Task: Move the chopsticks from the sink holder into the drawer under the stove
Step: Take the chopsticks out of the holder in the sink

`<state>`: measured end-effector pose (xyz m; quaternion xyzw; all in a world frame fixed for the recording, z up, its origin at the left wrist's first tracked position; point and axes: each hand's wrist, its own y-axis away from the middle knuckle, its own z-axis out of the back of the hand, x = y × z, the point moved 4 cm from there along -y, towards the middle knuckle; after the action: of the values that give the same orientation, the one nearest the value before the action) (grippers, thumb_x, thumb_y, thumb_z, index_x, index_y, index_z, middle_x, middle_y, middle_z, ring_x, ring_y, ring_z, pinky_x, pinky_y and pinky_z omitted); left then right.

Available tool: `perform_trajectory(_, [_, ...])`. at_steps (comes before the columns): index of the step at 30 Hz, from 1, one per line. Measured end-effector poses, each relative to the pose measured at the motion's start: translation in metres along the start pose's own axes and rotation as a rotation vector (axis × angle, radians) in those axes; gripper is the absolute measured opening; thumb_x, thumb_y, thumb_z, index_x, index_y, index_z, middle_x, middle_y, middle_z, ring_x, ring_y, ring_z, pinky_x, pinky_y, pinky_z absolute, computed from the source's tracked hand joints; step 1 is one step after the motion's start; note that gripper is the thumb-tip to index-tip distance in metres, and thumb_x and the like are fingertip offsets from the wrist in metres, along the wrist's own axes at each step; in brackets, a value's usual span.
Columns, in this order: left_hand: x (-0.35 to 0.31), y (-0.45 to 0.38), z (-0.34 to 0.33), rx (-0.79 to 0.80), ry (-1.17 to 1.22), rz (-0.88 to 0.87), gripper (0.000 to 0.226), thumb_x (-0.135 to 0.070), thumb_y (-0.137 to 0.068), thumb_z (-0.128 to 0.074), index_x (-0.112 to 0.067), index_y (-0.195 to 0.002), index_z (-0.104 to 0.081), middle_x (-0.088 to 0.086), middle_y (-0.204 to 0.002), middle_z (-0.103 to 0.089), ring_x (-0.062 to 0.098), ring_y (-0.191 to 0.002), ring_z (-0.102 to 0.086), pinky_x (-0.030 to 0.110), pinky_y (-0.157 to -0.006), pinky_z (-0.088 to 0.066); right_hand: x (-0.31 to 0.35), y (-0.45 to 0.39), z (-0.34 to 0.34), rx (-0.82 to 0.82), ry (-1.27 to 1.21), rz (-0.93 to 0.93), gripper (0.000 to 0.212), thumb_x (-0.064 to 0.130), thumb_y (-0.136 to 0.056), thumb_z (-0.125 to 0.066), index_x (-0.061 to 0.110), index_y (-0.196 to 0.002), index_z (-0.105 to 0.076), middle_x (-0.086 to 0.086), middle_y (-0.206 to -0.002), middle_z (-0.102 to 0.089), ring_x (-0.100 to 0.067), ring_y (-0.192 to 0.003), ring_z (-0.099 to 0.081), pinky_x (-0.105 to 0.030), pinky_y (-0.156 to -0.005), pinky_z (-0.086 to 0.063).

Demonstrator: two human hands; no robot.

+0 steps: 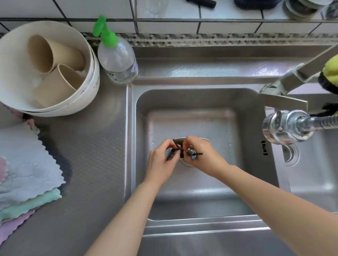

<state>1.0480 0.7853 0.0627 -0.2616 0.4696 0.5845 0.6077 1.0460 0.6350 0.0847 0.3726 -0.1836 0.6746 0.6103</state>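
Both hands meet low over the middle of the sink (243,101), right above a pale holder (204,139) whose rim shows just behind the knuckles; the left hand (160,165) is curled, its fingers (166,146) pinched onto a bunch of dark chopsticks (176,147) whose tops poke up between thumb and forefinger, with a bluish end showing under the palm side; the right hand (202,155) is likewise closed, thumb and fingers gripping more dark sticks, one of them jutting out sideways to the right past the thumb, with a small blue piece beside it; the two bunches cross or touch between the hands, though the blur hides how many sticks each holds; whether any tips stand inside the holder cannot be told, as the hands cover its mouth; on the counter left of the sink lie stacked cloths (20,174), a bowl (38,67) with two beige cups lying in it, and a spray bottle (117,55) standing at the basin's back corner; a tap (281,128) reaches in from the right
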Motion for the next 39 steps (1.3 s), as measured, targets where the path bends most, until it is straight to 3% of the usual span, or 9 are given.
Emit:
perform_trajectory(5, [-0.004,-0.004,-0.003,-0.054,0.046,-0.011,0.010,-0.007,-0.080,-0.068,-0.016,-0.084,-0.068,-0.004,-0.083,-0.071,0.011,-0.082,-0.067,0.035,-0.078,-0.055,-0.003,0.001,-0.005,-0.004,-0.048,0.006,0.015,0.007,-0.080,-0.062,0.010,-0.088,-0.049,-0.003,-0.079,-0.058,-0.023,-0.072,-0.051,-0.034,-0.063,-0.044])
perform_trajectory(12, [-0.002,-0.005,-0.001,-0.103,0.120,-0.005,0.009,0.001,-0.074,-0.076,-0.004,-0.081,-0.076,0.009,-0.085,-0.073,0.021,-0.084,-0.069,0.037,-0.081,-0.055,-0.004,0.001,-0.002,-0.053,-0.075,0.072,0.011,0.012,-0.084,-0.065,0.012,-0.093,-0.057,-0.004,-0.084,-0.062,-0.023,-0.077,-0.058,-0.039,-0.069,-0.051])
perform_trajectory(18, [0.006,-0.001,-0.010,-0.031,0.168,0.053,0.005,-0.012,-0.078,-0.077,-0.012,-0.079,-0.072,-0.002,-0.080,-0.073,0.018,-0.081,-0.068,0.031,-0.077,-0.053,-0.008,0.001,-0.005,-0.058,-0.011,0.145,0.007,0.019,-0.089,-0.059,0.019,-0.090,-0.053,0.003,-0.083,-0.055,-0.015,-0.073,-0.049,-0.028,-0.066,-0.043])
perform_trajectory(22, [0.012,0.003,-0.015,-0.022,0.256,0.205,0.014,-0.034,-0.087,-0.063,-0.024,-0.081,-0.070,-0.011,-0.083,-0.073,0.006,-0.085,-0.066,0.022,-0.078,-0.049,-0.014,-0.002,-0.010,-0.025,-0.148,-0.004,0.005,0.014,-0.091,-0.051,0.016,-0.089,-0.048,-0.004,-0.089,-0.061,-0.022,-0.081,-0.056,-0.035,-0.072,-0.049])
perform_trajectory(26, [0.001,-0.002,-0.017,-0.088,0.346,0.245,0.032,-0.037,-0.096,-0.048,-0.035,-0.070,-0.067,-0.005,-0.088,-0.075,0.014,-0.095,-0.069,0.031,-0.090,-0.051,-0.015,-0.002,-0.011,-0.054,-0.309,-0.128,0.011,0.025,-0.094,-0.044,0.031,-0.087,-0.049,0.008,-0.084,-0.066,0.001,-0.074,-0.059,-0.011,-0.067,-0.046])
perform_trajectory(29, [-0.012,-0.007,-0.016,-0.147,0.385,0.250,0.049,-0.025,-0.103,-0.044,-0.039,-0.060,-0.064,-0.006,-0.080,-0.073,0.005,-0.082,-0.069,0.015,-0.078,-0.051,-0.009,-0.003,-0.010,-0.094,-0.358,-0.168,0.012,0.031,-0.095,-0.041,0.031,-0.086,-0.049,0.014,-0.080,-0.068,0.009,-0.070,-0.060,-0.003,-0.060,-0.043])
perform_trajectory(32, [-0.021,-0.011,-0.013,-0.210,0.413,0.275,0.045,-0.024,-0.104,-0.042,-0.025,-0.066,-0.068,-0.003,-0.071,-0.071,-0.002,-0.064,-0.065,0.005,-0.062,-0.046,-0.002,-0.004,-0.001,-0.171,-0.358,-0.189,0.012,0.033,-0.094,-0.039,0.031,-0.086,-0.048,0.027,-0.070,-0.063,0.007,-0.065,-0.059,-0.016,-0.061,-0.046])
perform_trajectory(35, [-0.032,-0.014,-0.007,-0.282,0.412,0.276,0.046,-0.029,-0.104,-0.042,-0.003,-0.075,-0.068,0.006,-0.069,-0.069,0.001,-0.060,-0.063,0.007,-0.059,-0.047,0.008,-0.004,0.009,-0.219,-0.298,-0.178,0.015,0.042,-0.091,-0.037,0.033,-0.087,-0.048,0.018,-0.072,-0.063,-0.009,-0.071,-0.059,-0.035,-0.069,-0.048])
perform_trajectory(39, [-0.050,-0.014,0.004,-0.323,0.445,0.235,0.050,-0.030,-0.104,-0.041,-0.014,-0.063,-0.064,0.014,-0.070,-0.069,0.019,-0.067,-0.066,0.020,-0.064,-0.052,0.027,-0.002,0.022,-0.224,-0.352,-0.124,0.015,0.030,-0.094,-0.038,0.025,-0.087,-0.050,0.001,-0.080,-0.065,-0.019,-0.071,-0.054,-0.034,-0.068,-0.046])
